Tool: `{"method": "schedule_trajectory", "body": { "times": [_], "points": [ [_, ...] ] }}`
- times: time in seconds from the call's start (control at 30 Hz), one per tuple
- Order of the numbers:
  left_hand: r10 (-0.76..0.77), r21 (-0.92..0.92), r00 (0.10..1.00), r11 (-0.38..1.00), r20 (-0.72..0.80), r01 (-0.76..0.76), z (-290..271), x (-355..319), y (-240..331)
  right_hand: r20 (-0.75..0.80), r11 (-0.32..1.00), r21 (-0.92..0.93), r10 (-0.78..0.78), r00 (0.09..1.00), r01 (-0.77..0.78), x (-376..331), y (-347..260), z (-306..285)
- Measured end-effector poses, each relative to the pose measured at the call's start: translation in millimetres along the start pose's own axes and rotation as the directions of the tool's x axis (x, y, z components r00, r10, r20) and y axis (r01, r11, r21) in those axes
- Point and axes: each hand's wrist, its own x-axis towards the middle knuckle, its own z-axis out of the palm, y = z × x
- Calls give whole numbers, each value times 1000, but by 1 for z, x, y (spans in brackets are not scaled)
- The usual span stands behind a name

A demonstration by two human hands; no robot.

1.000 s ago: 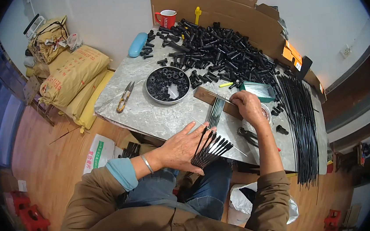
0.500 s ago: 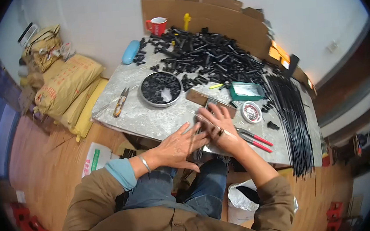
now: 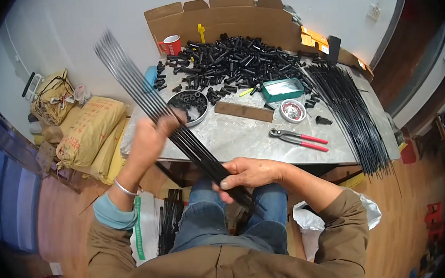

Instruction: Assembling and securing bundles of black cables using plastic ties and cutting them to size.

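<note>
A bundle of long thin black rods (image 3: pixel 199 146) slants across in front of me, its far end fanned out and blurred up at the left. My left hand (image 3: pixel 148 140), smeared by motion, is closed round the bundle near its middle. Lower down, my right hand (image 3: pixel 244 173) grips the rods close to their near end, above my knees. Behind the bundle stands a round metal bowl (image 3: pixel 204 114) of small black parts, partly covered by it. A flat brown bar (image 3: pixel 244 112) and red-handled pincers (image 3: pixel 302 139) lie on the grey table (image 3: pixel 223 144).
Black bolt-like pieces (image 3: pixel 242 58) are heaped before a cardboard screen. More black rods (image 3: pixel 350 112) overhang the table's right edge. A green tray (image 3: pixel 284 96), white tub (image 3: pixel 292 111), red mug (image 3: pixel 172 46) and blue case (image 3: pixel 150 76) stand around. Sacks (image 3: pixel 94 129) are stacked at left.
Half a second ago both hands were together over the table's front edge without the rods. Now they hold the bundle, the left hand raised further left. The view has shifted slightly.
</note>
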Motion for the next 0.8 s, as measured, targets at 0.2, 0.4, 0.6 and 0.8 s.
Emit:
{"method": "schedule_trajectory", "body": {
  "times": [0.2,0.4,0.6,0.8],
  "points": [
    [447,574,828,599,338,-558,67,-95,-12,62,936,-24,351,934,-350,-17,90,-21],
    [-325,256,176,909,929,329,128,-103,-55,279,790,-451,568,775,-416,13,95,15],
    [-106,111,-63,556,992,824,140,-140,-101,-139,609,-787,-11,990,-104,2,73,37],
    [-70,-261,398,650,915,714,99,-31,-43,213,964,-200,216,953,-174,-22,49,62]
  ]
}}
